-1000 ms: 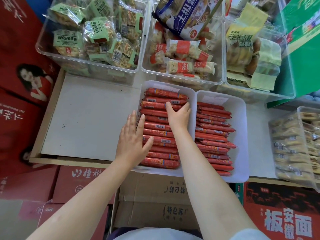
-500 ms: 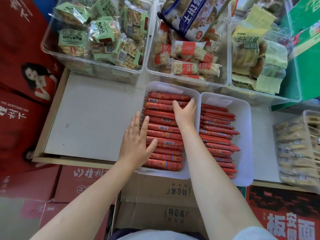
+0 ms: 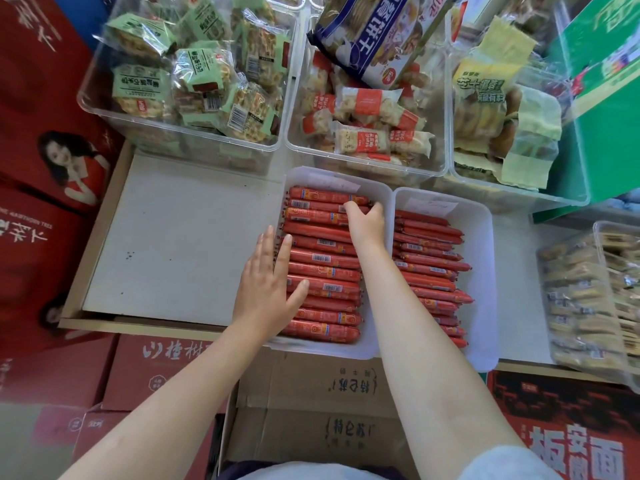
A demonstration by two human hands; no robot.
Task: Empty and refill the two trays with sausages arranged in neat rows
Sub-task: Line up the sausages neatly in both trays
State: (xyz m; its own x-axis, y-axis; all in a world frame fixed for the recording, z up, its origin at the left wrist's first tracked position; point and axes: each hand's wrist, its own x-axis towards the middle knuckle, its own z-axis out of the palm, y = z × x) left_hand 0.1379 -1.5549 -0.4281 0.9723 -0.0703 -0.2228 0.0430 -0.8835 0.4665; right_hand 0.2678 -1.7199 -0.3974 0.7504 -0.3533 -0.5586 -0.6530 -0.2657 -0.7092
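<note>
Bright, even daylight, soft and nearly shadowless on the white counter [image 3: 180, 244]. Glare on the clear tubs [image 3: 187, 133] and shiny wrappers. Wide-angle bending at the edges, straight lines curving. Slightly soft throughout; smeared at the right edge and corners.

Right hand [image 3: 365, 221] has moved up the left tray [image 3: 379, 202] toward its far end over the last second; its curled fingers now sit on the second and third sausages [image 3: 322, 261] from the top, earlier they were nearer mid-row. Left hand [image 3: 268, 289] stays flat at the tray's left edge, shifted only slightly.
</note>
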